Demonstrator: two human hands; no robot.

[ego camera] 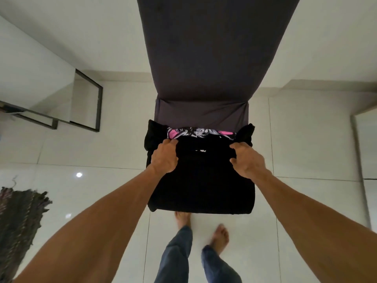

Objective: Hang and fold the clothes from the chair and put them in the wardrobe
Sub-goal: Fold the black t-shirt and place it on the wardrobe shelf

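Black garment (201,184) gripped at far edge by left hand (164,158) and right hand (245,161) on chair (214,58); patterned cloth (200,133) underneath likely dragged off if lifted.

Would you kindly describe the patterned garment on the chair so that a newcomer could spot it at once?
Find the tall dark grey chair on the pale tiled floor. On its seat lies a black garment, gripped by the left hand and right hand. Just beyond it, towards the backrest, peeks the patterned garment, the only cloth printed pink and white.
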